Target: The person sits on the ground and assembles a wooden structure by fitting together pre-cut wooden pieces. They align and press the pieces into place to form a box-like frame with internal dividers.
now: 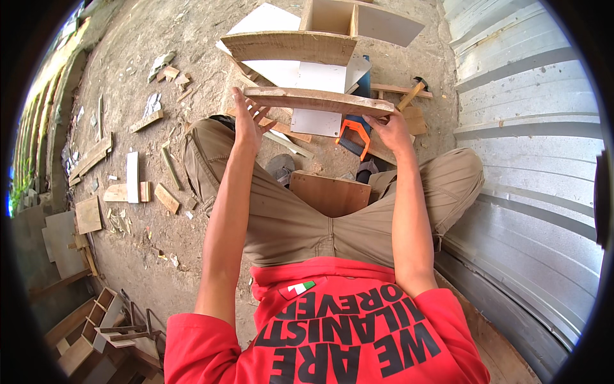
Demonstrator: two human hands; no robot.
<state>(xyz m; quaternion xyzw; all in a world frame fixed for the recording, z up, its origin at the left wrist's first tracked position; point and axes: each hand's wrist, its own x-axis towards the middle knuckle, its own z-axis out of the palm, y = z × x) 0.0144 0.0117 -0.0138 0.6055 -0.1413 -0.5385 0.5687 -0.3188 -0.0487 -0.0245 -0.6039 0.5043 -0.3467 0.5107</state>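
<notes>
A rough wooden plank (320, 100) is held level in front of me, its narrow edge turned up. My left hand (248, 123) supports its left end, with the fingers partly spread beneath it. At the other end, my right hand (391, 131) grips the plank between thumb and fingers. Just beyond lies a wider wooden board (291, 48), over white panels (320, 75). Below the plank, near my right hand, is a handsaw with an orange and black handle (364, 131). A hammer (412, 94) lies to the right.
An open wooden box (329, 16) stands at the far side. A brown board (329, 194) is between my legs. Wood offcuts (128, 192) litter the ground on the left. A corrugated metal wall (531, 153) borders the right. Scrap wood (96, 320) is piled at lower left.
</notes>
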